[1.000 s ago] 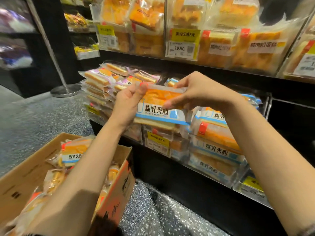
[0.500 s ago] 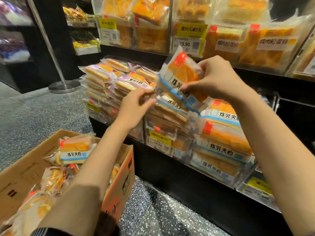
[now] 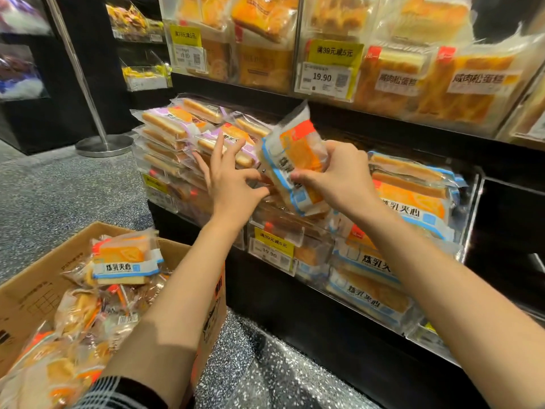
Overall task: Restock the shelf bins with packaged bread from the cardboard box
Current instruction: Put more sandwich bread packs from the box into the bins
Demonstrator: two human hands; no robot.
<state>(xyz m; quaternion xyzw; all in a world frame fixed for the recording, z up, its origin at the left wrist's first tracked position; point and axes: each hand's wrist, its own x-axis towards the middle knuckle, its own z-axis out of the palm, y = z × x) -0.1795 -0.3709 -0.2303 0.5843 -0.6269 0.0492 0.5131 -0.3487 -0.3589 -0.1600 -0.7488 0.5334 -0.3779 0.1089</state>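
My right hand grips a bread packet tilted above the middle shelf bin; my left hand hovers spread and empty. The bins look well filled, yet the cardboard box holds many packets.

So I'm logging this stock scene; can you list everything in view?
held bread pack: one, orange and blue, tilted above the middle bin
blue-label packs: a stack, orange and blue, right bin
purple-label packs: a stack, left bin
upper shelf bread: several, golden, clear bins
price tag: 19.90, white under yellow, upper shelf
cardboard box: one, brown, lower left, holding bread packs
stanchion base: one, silver, floor
left hand: open, at the bins
right hand: grips the held pack
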